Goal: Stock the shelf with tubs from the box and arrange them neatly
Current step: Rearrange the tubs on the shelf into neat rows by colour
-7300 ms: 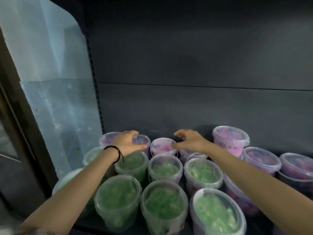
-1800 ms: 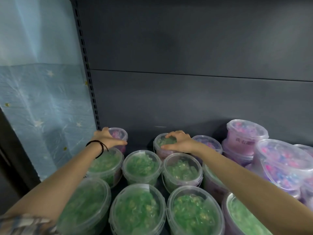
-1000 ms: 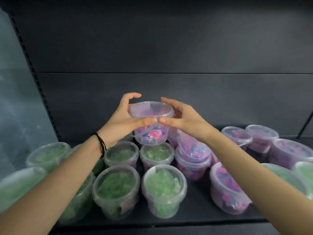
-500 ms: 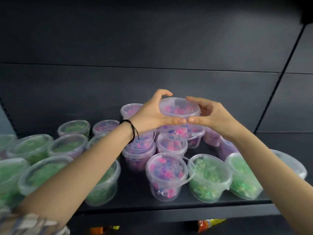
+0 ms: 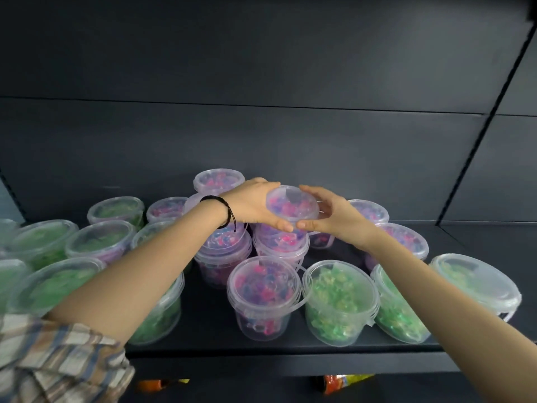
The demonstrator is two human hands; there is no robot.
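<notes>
Both my hands hold one clear pink-filled tub at the middle of the dark shelf. My left hand curls round its left side, and my right hand cups its right side. The held tub sits on or just above another pink tub. More pink tubs stand around it, one near the front edge and one raised at the back. Green-filled tubs fill the left side and the front right.
A dark back panel closes the shelf behind the tubs. A bare stretch of shelf lies at the far right behind a green tub. Colourful packets show on the level below the shelf edge.
Both hands have lowered the pink tub from mid-air down onto the stack of pink tubs at the shelf's middle. The view has come a little closer.
</notes>
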